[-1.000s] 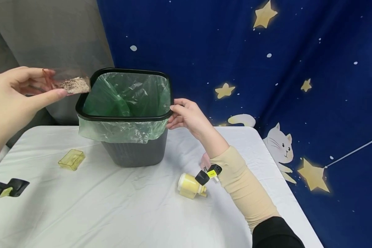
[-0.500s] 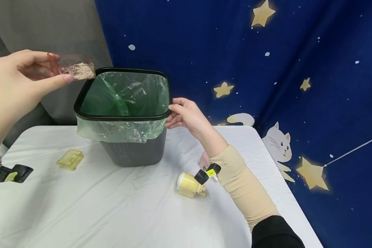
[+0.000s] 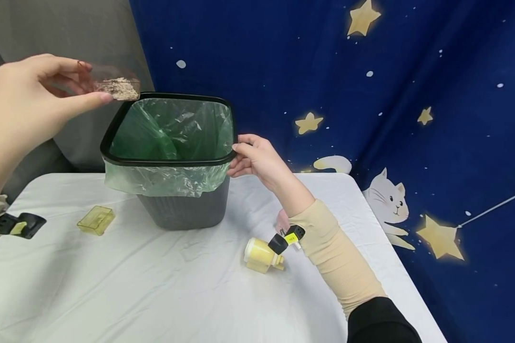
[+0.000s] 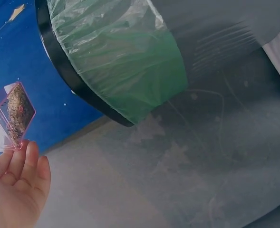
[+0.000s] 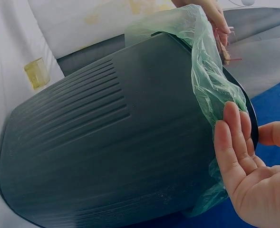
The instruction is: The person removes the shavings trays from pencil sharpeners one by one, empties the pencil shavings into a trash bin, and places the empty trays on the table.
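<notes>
My left hand [image 3: 38,100] pinches a clear pink box [image 3: 119,88] with thumb and fingers, above the left rim of the bin. Pale and dark crumbly shavings lie inside it, seen also through its wall in the left wrist view. The dark grey trash bin [image 3: 184,212] stands upright on the table, lined with a green plastic bag [image 3: 167,181] folded over its black rim. At its right side my right hand [image 3: 262,159] grips that rim; in the right wrist view the thumb is over the edge and the fingers rest on the bag outside.
A clear yellow box [image 3: 96,220] lies left of the bin on the white-covered table [image 3: 154,286]. A yellow and white device [image 3: 261,256] lies at the right, and a pink object [image 3: 282,221] is partly hidden behind the right wrist. A blue star-print curtain [image 3: 257,47] hangs behind.
My left hand has risen and moved right with the pink box, from beside the bin to just above its left rim. The right hand stays on the rim.
</notes>
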A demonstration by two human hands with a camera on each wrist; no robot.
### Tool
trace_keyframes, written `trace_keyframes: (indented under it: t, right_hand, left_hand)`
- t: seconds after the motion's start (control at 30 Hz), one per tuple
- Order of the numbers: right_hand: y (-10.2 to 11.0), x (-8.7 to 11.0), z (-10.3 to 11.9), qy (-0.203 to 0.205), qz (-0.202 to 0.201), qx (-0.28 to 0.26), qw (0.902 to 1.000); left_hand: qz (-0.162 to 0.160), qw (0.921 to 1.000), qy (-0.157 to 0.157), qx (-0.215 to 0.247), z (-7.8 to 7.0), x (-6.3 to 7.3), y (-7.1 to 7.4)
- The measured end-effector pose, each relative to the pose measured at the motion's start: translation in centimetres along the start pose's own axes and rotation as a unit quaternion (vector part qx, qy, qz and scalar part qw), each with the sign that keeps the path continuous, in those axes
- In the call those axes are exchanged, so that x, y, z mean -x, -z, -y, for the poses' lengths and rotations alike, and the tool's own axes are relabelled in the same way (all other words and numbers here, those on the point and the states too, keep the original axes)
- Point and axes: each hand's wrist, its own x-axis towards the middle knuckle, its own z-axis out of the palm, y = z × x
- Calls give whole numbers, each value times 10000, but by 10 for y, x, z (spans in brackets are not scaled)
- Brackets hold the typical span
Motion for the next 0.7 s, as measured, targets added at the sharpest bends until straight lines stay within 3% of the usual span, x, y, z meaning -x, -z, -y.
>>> trace_keyframes:
  t: [0.3, 0.47, 0.7]
  right_hand:
    - [0, 0, 0, 9, -40, -6, 10000]
    - [-1, -1, 0, -8, -59, -49, 10000]
    - [-1, -1, 0, -19, -83, -41, 10000]
  left_hand:
    - [-10, 9998, -173, -122, -8, -14, 2]
    - [98, 9985, -260, -465, -9, -21, 1]
    - [447, 9885, -792, -1207, -18, -29, 1]
